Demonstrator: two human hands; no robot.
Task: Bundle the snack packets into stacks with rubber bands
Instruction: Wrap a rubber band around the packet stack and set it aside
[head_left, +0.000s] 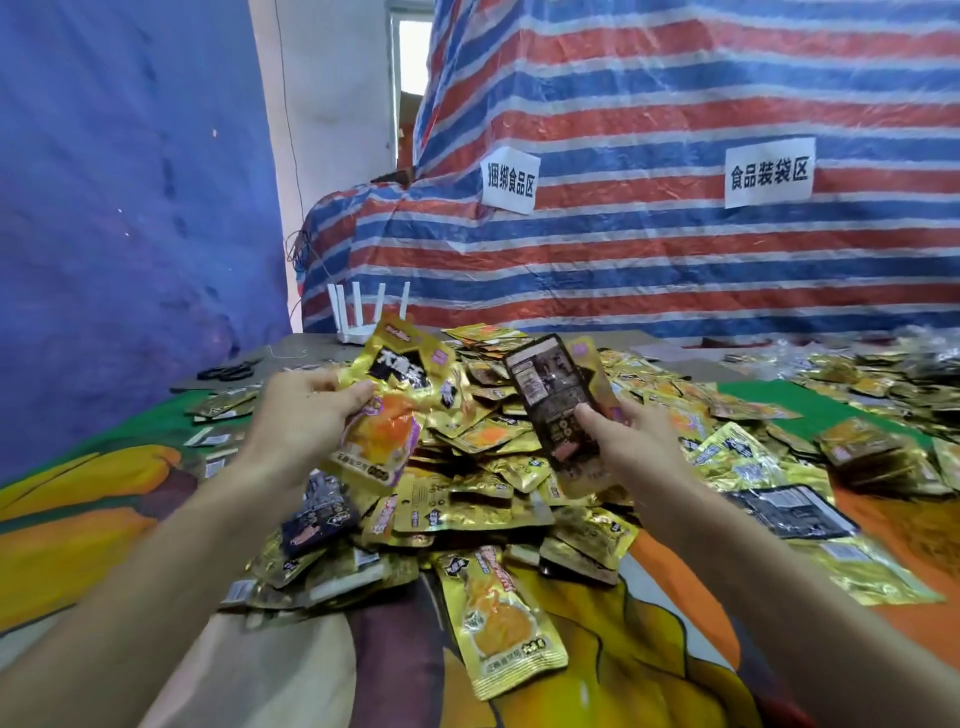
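Observation:
A large heap of gold snack packets (483, 467) covers the middle of the table. My left hand (298, 421) grips a gold packet (395, 395) by its left edge, front side toward me, raised above the heap. My right hand (631, 441) holds another packet (558, 400) upright with its dark printed back toward me, thumb pressed on its face. A single gold packet (501, 618) lies apart near the front. Some bundled stacks (872, 457) sit at the right. I can make out no rubber bands.
The table wears a colourful printed cloth (104, 519). Black scissors (231, 371) and a white router (363, 317) sit at the far left. A striped tarp (649, 260) with two paper signs rises behind. More packets (883, 374) spread at the far right.

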